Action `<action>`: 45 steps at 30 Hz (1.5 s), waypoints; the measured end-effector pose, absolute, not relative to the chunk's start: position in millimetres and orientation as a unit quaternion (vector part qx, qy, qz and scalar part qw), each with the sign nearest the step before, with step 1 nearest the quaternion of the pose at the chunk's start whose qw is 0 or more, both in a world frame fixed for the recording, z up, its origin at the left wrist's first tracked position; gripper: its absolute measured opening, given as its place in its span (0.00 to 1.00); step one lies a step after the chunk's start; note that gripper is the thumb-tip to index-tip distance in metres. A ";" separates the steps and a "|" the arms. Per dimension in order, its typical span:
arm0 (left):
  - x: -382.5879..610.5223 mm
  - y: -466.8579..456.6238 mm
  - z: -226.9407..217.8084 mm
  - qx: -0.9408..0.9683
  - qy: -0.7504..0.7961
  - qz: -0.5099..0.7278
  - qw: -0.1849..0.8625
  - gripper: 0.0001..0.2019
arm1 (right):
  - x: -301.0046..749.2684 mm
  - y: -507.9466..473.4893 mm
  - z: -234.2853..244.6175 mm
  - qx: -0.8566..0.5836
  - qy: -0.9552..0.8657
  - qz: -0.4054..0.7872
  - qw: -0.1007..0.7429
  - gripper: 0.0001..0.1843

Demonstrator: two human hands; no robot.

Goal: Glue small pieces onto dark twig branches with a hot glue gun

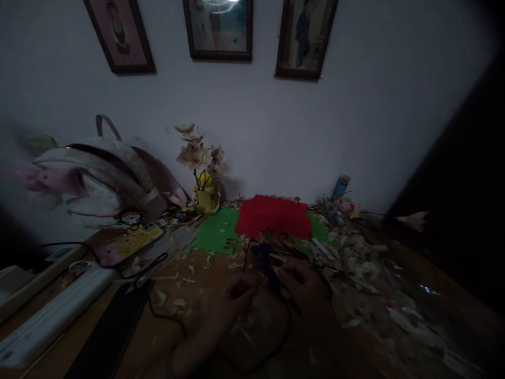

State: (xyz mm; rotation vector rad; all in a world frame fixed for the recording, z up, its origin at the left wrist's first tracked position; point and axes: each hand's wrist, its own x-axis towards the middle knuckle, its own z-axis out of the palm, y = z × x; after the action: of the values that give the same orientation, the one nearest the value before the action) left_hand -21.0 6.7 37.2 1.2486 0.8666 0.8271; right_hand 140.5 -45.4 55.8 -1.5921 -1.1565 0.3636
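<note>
Above the littered brown wooden desk point(189, 295), the right hand point(305, 287) curls around a small dark blue piece point(272, 276). The left hand point(236, 295) is just beside it, its grip too dim to tell.

Dim wall point(355, 105), three framed pictures point(219, 29)

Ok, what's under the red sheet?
A green sheet lies under the red sheet and shows past its left and right edges. Pale scraps lie to its right. Anything beneath the middle of the red sheet is covered.
</note>
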 end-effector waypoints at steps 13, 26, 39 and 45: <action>-23.9 13.8 38.0 0.506 0.365 0.394 0.675 0.12 | 147.6 -42.5 39.8 -0.613 -0.451 0.199 0.617 0.08; -26.7 22.9 48.0 0.423 0.324 0.471 0.703 0.12 | 142.4 -51.1 28.3 -0.520 -0.757 -0.017 0.395 0.12; -26.1 24.7 47.2 0.420 0.322 0.467 0.708 0.11 | 127.2 -48.6 34.7 -0.578 -0.758 0.102 0.284 0.08; -26.9 30.2 41.1 0.475 0.348 0.456 0.668 0.12 | 125.7 -45.1 22.1 -0.591 -0.777 0.104 0.189 0.09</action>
State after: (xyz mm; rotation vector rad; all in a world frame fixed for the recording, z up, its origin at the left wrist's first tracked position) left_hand -26.9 30.2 41.1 1.0709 0.7847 1.0293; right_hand 125.7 -45.1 22.1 -1.6618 -2.1854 0.2921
